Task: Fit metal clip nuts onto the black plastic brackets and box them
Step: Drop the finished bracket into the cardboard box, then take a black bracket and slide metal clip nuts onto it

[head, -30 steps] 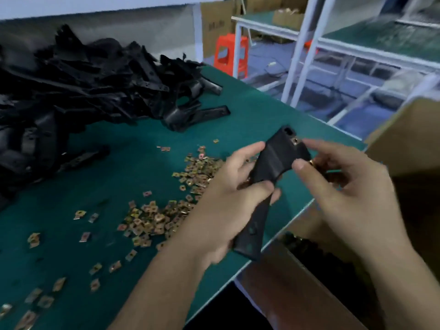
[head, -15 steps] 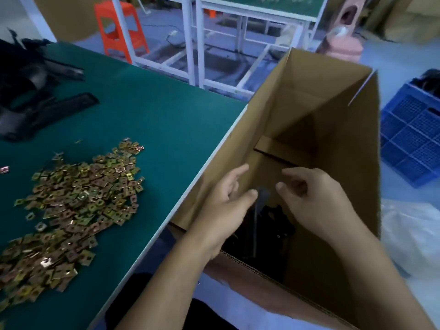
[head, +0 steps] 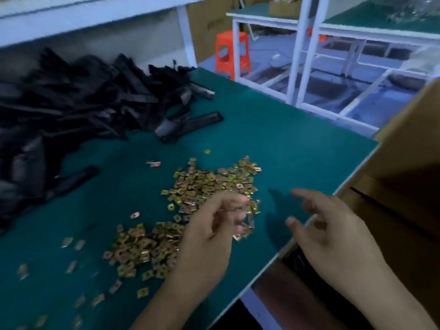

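Left hand [head: 209,234] blurred over clip nuts [head: 214,182], grip unclear; right hand [head: 333,239] loosely spread; box [head: 404,151] cut off.

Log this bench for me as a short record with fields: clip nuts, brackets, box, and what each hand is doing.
clip nuts: loose heap on the green table, strays scattered around it
brackets: black pile at the table's far left, none in hand
cardboard box: at the table's right edge
left hand: over the heap, fingers curled; blur hides whether it pinches a nut
right hand: over the table's edge beside the box, fingers relaxed, holding nothing
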{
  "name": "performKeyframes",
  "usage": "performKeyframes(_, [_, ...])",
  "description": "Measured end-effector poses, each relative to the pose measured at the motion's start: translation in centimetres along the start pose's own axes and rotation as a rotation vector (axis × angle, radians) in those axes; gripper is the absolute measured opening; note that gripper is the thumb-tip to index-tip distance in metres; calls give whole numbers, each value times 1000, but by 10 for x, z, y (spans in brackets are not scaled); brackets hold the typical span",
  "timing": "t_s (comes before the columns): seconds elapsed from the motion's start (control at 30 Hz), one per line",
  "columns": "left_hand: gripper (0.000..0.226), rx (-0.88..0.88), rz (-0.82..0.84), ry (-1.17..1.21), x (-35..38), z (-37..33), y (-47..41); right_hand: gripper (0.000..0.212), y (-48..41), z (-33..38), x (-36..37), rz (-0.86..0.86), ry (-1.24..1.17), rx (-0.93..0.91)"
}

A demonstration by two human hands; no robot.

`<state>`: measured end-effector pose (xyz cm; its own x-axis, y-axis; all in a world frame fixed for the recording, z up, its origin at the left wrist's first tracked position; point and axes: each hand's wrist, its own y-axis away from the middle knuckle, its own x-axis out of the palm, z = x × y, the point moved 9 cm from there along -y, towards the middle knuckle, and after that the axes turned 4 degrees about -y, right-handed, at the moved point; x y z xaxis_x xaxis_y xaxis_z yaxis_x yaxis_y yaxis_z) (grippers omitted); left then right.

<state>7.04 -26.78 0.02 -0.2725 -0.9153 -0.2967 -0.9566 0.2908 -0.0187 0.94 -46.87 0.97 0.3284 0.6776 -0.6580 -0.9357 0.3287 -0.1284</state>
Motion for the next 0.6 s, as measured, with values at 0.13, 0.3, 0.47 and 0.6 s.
performKeyframes(0.13, [43,-31,-279,-344,-121,28,6,76,-20,68,96,343,69,-143])
performKeyframes(0.3, [40,-255,-757,-661,-279,77,47,102,-17,134,184,703,334,-227])
performKeyframes(0.47, [68,-452,-780,-441,-331,113,46,96,4,164,224,755,468,-293])
performKeyframes(0.6, [70,-437,-887,277,-323,123,17,75,5,172,229,728,413,-338])
